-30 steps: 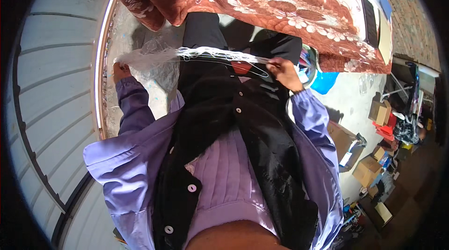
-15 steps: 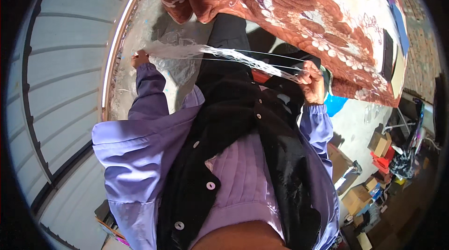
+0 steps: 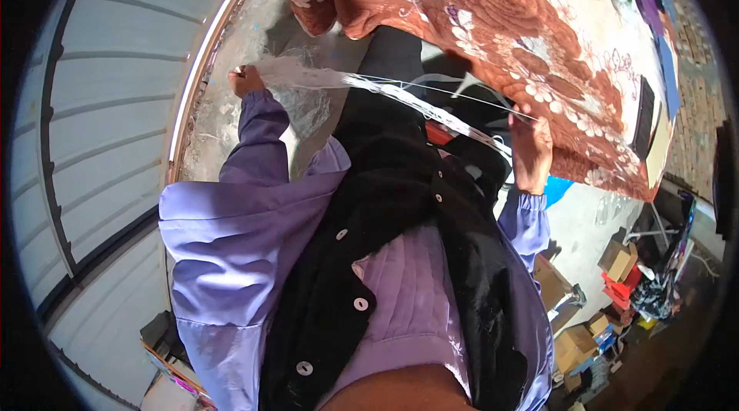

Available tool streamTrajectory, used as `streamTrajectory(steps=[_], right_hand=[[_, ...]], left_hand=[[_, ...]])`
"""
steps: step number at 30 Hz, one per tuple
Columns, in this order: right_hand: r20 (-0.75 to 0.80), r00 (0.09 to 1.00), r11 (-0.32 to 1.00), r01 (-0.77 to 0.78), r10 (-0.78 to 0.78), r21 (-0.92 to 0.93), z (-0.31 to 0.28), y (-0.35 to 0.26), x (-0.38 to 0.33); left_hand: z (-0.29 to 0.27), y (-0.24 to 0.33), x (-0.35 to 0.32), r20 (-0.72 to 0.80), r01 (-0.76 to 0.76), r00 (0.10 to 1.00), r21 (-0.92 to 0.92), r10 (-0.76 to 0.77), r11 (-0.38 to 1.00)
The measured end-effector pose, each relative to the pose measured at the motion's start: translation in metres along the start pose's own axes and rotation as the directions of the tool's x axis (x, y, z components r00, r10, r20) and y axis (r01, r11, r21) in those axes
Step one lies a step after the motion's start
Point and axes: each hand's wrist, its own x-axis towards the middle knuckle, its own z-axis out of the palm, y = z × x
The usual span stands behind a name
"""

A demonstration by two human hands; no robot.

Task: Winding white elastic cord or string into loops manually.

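Note:
A long bundle of white threads (image 3: 419, 105) stretches across in front of my body, above my dark trousers. At its left end the strands spread into a thin, see-through fringe, and my left hand (image 3: 248, 83) is closed on that end. My right hand (image 3: 531, 151) is raised at the other end, beside the cloth-covered surface. Its fingertips are pinched on a single thread that runs taut above the bundle. The looped right end of the bundle sags near the right palm; whether the palm holds it is hard to tell.
A brown and cream flowered cloth (image 3: 493, 18) drapes over a surface ahead, with a dark flat object (image 3: 644, 117) on it. Clear plastic sheeting (image 3: 296, 115) lies on the floor. Cardboard boxes (image 3: 576, 347) stand at the lower right. A ribbed white wall (image 3: 115, 118) rises at left.
My right hand has moved right and slightly down, and one thread now stands apart from the bundle. The bundle's right end hangs lower. My left hand keeps its hold on the fringe.

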Motion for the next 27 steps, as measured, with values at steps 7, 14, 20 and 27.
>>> streamTrajectory(steps=[7,14,20,27], right_hand=[[-0.015,0.999,0.801,-0.029,0.047,0.598,0.023,-0.019,-0.004],[-0.047,0.998,0.838,-0.013,0.047,0.545,0.004,-0.044,-0.015],[-0.074,0.995,0.868,-0.017,0.062,0.495,-0.016,-0.048,-0.023],[-0.142,0.988,0.995,-0.049,0.062,0.091,-0.042,-0.065,-0.045]], left_hand=[[0.002,0.018,-0.008,-0.045,-0.117,0.992,0.079,0.12,0.99],[0.008,0.011,-0.01,0.055,0.056,0.997,0.035,-0.058,0.998],[0.033,-0.007,-0.016,0.071,0.187,0.981,-0.11,-0.18,0.976],[0.009,-0.015,-0.048,0.797,0.044,0.592,0.119,-0.121,0.992]])
